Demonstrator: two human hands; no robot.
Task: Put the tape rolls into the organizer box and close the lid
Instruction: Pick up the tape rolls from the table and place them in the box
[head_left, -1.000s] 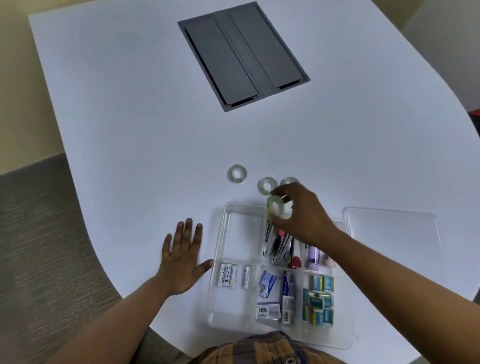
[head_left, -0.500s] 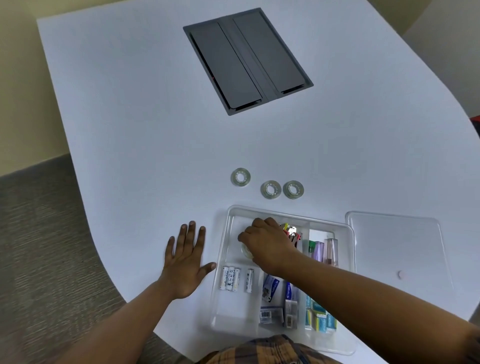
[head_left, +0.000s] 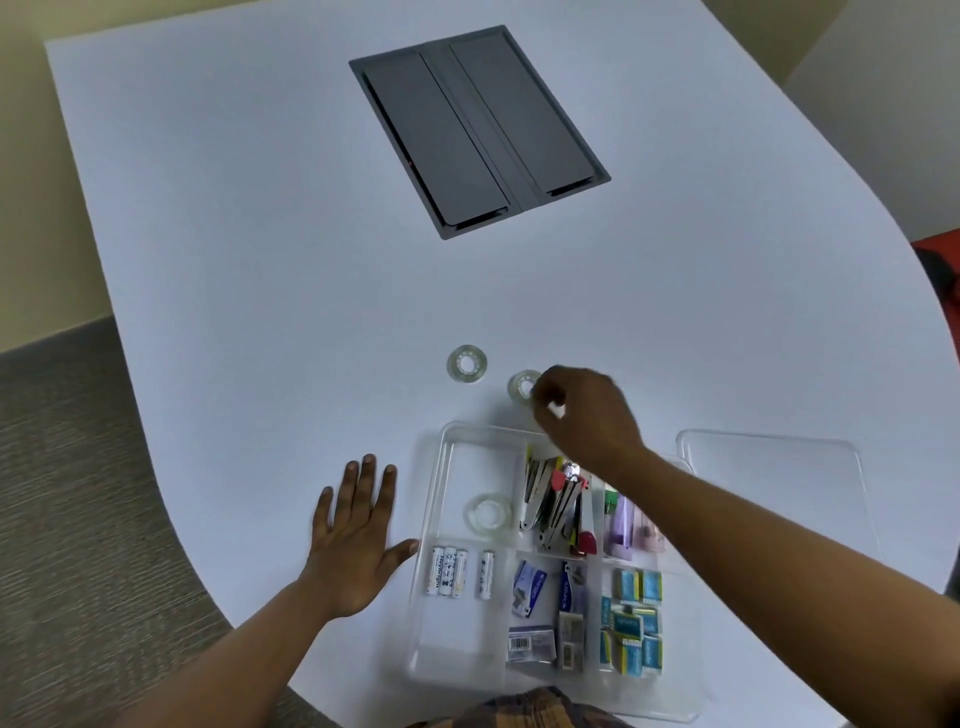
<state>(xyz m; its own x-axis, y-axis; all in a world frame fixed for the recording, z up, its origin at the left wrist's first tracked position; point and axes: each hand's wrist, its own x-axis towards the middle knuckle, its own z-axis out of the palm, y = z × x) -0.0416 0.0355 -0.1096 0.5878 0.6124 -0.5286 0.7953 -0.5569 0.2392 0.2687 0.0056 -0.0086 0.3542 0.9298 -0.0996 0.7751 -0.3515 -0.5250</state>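
A clear organizer box lies open at the table's near edge. One clear tape roll lies flat in its upper-left compartment. Beyond the box, two more tape rolls rest on the table: a left one and a middle one partly covered by my fingers. My right hand hovers past the box's far rim with fingers curled down; whatever is under it is hidden. My left hand lies flat and spread on the table, thumb by the box's left wall. The clear lid lies to the right of the box.
The other compartments hold batteries, staplers, staple boxes and small packets. A grey cable hatch is set into the white table farther back. The table's curved edge runs close on the left, with grey carpet below.
My right hand carried a tape roll into the upper-left compartment, left it there, and has moved back out over the rolls beyond the box. The left hand has stayed flat.
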